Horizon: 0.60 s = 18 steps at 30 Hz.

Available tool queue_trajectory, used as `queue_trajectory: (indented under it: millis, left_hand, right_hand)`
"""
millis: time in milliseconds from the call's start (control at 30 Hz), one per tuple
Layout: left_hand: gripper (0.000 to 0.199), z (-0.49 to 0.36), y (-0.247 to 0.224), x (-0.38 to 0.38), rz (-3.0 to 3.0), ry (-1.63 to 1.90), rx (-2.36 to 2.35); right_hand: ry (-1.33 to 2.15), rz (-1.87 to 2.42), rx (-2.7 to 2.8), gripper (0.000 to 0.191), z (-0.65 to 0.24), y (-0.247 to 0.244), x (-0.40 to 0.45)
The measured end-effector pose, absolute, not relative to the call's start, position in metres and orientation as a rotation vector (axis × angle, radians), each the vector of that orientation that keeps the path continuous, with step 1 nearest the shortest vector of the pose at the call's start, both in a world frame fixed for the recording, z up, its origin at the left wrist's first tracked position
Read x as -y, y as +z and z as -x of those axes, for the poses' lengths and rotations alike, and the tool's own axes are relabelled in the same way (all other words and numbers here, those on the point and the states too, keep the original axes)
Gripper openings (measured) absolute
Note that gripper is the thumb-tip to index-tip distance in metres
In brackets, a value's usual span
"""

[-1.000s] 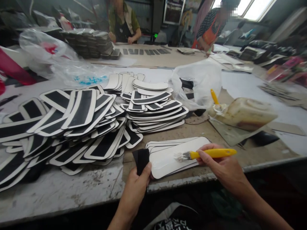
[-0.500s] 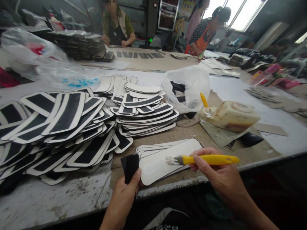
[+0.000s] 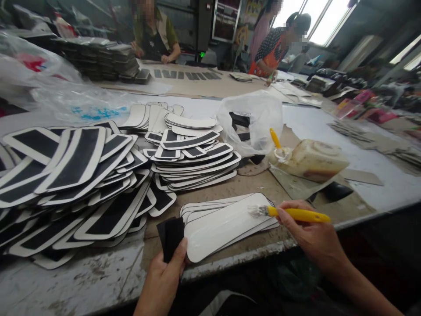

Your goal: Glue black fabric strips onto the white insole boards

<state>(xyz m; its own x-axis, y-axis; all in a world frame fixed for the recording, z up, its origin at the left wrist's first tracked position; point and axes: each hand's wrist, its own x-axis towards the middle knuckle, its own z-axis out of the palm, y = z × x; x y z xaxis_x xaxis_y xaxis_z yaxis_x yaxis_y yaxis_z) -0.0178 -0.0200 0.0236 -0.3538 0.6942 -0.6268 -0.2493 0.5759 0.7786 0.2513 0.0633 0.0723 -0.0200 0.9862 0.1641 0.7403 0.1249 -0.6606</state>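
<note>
My right hand (image 3: 305,228) grips a yellow-handled brush (image 3: 299,214), its bristles resting on the top white panel (image 3: 220,228). That long, round-cornered panel lies on a small fanned stack of similar ones near the table edge. A wet, shiny streak runs along its left part. Black strips (image 3: 171,237) are pinched between the thumb and fingers of my left hand (image 3: 167,267), right beside the panel's left end. Behind the stack, a stained plastic container (image 3: 319,160) lies on its side, with a second yellow brush (image 3: 275,138) standing in its white-smeared opening.
Large overlapping piles of white panels with black centres (image 3: 72,162) fill the left; another stack (image 3: 197,164) stands mid-table. A clear plastic bag (image 3: 263,114) holds black pieces. Across the table, a person (image 3: 156,35) stands at left and a person in an orange apron (image 3: 268,55) leans over at right.
The brush in my right hand has moved right and slightly up along the white panel. My left hand still holds the black strips. The whole view has shifted slightly.
</note>
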Motion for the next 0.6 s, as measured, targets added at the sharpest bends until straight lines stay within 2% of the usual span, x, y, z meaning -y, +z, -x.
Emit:
queue_trajectory:
  millis: [167,600]
  left_hand:
    - [0.044,0.016,0.021,0.021,-0.347,1.049,-1.666]
    - [0.047,0.018,0.03,0.018,-0.53,1.026,-1.654]
  right_hand:
    - [0.361,1.574,1.94,0.014,-0.265,0.076,-0.07]
    - [0.231,1.459,2.013,0.012,-0.273,0.096,-0.057]
